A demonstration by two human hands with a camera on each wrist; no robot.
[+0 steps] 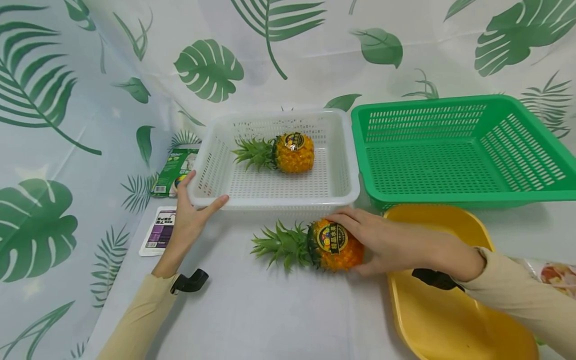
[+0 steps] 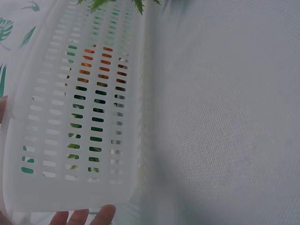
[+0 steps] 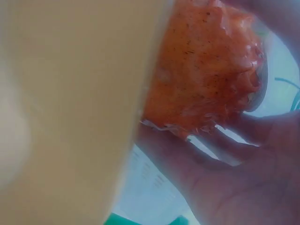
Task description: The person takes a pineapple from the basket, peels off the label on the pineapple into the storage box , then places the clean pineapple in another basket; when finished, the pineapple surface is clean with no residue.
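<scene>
My left hand (image 1: 190, 221) holds the near left corner of a white plastic basket (image 1: 279, 202), thumb along the front rim and fingers at the left side. Inside that basket lies one pineapple (image 1: 294, 155), its leafy crown to the left. A second pineapple (image 1: 335, 245) with a black and gold label lies in front of the basket, crown also leftward. Around its base end my right hand (image 1: 387, 240) is curled, gripping it from the right. The right wrist view shows the orange pineapple skin (image 3: 206, 65) between thumb and fingers.
A green basket (image 1: 432, 197) stands right of the white one. Below it, under my right forearm, sits a yellow basin (image 1: 432, 320). At the left are a green packet (image 1: 171, 172) and a white-and-purple packet (image 1: 158, 232). A clear packet (image 1: 558, 277) shows at far right.
</scene>
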